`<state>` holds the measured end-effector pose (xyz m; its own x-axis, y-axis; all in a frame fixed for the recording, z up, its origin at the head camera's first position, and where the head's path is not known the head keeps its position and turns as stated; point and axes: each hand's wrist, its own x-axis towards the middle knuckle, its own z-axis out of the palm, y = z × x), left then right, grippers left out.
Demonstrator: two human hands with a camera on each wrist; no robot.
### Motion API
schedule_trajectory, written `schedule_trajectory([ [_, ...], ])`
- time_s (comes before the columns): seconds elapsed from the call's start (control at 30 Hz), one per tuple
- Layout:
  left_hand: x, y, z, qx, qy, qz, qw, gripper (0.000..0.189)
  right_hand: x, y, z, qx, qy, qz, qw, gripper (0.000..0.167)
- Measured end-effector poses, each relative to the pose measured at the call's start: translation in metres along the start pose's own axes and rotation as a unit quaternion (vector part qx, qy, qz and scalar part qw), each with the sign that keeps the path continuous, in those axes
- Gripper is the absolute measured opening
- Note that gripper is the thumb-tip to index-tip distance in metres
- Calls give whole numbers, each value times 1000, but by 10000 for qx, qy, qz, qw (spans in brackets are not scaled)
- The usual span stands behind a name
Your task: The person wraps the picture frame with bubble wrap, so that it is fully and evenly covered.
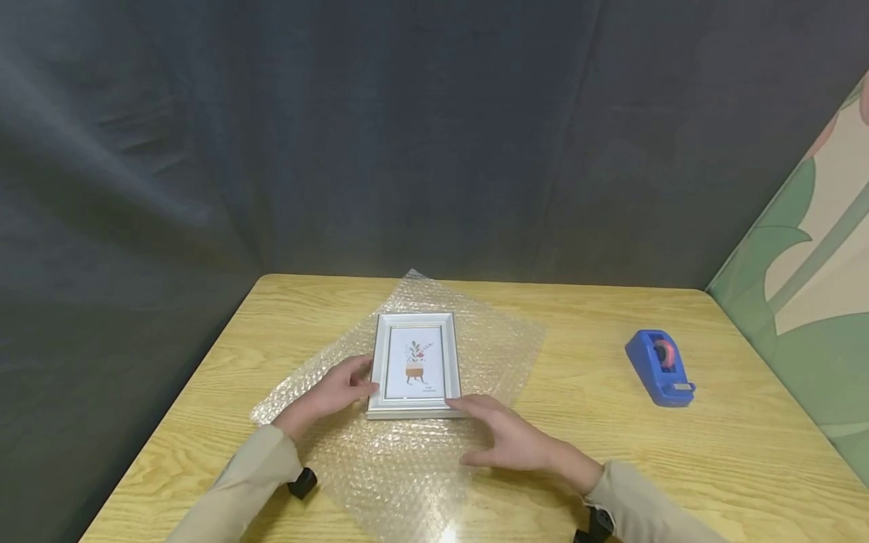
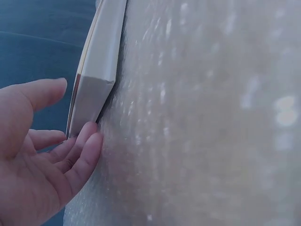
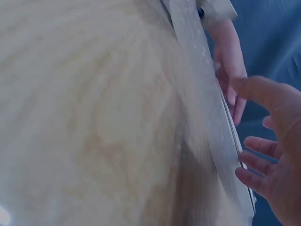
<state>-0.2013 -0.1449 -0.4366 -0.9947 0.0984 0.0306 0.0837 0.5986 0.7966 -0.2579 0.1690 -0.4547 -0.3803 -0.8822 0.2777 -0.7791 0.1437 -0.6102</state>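
**Silver picture frame (image 1: 451,362) face up on bubble wrap (image 1: 390,460)**

Nearest are 2 pale sleeves (image 1: 254,475), each with a small black device (image 1: 302,483) at the wrist. Just beyond, the clear wrap lies at an angle on the wood-grain table (image 1: 577,324), its surface catching the light.

The 2 hands stand apart, 1 at each side of the frame's lower half. The left hand (image 1: 342,388) has loosely bent fingers against the frame's left edge; whether its thumb touches too, I cannot tell. The right hand (image 1: 505,437) reaches its fingers to the lower right corner, thumb spread away over the wrap. Neither looks clamped on anything.

The frame sits toward the middle of the sheet, with a printed picture (image 1: 416,369) of a potted plant inside. The contact looks light — fingertips at the edges only — so a lift from here could let a corner slip and drop. Uneven pushing might turn the frame askew, and the wrap, apparently loose, could slide or crease under it.

Farther off to the right, well apart from the hands, stands a blue tape dispenser (image 1: 657,369). A dark curtain (image 1: 434,136) hangs behind, beside a leaf-patterned panel (image 1: 808,302).
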Motion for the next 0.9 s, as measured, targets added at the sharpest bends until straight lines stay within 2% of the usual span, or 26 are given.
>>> schedule_trajectory([
  [0.13, 6, 0, -3, 132, 79, 59, 9999, 60, -7, -13, 4, -232, -288, -277, 9989, 79],
  [0.27, 12, 0, -6, 189, 125, 43, 9997, 54, -11, -21, 8, -607, -581, -787, 9934, 79],
  [0.37, 15, 1, -8, 297, 212, 219, 9991, 49, -12, -24, 11, -790, -681, -1092, 9885, 75],
  [0.43, 17, 1, -9, 296, 239, 219, 9990, 50, -12, -25, 14, -857, -662, -1287, 9858, 67],
  [0.57, 21, -1, -8, 280, 235, -168, 9992, 52, -11, -26, 21, -803, -363, -1819, 9794, 42],
  [0.67, 22, -2, -8, 316, 263, -327, 9986, 49, -9, -27, 25, -652, 0, -2158, 9743, 23],
  [0.77, 23, -3, -7, 290, 287, -283, 9988, 46, -7, -28, 26, -465, 357, -2326, 9708, 13],
  [0.9, 25, -4, -4, 337, 290, -243, 9987, 45, -5, -35, 17, 17, 731, -2364, 9689, 10],
])
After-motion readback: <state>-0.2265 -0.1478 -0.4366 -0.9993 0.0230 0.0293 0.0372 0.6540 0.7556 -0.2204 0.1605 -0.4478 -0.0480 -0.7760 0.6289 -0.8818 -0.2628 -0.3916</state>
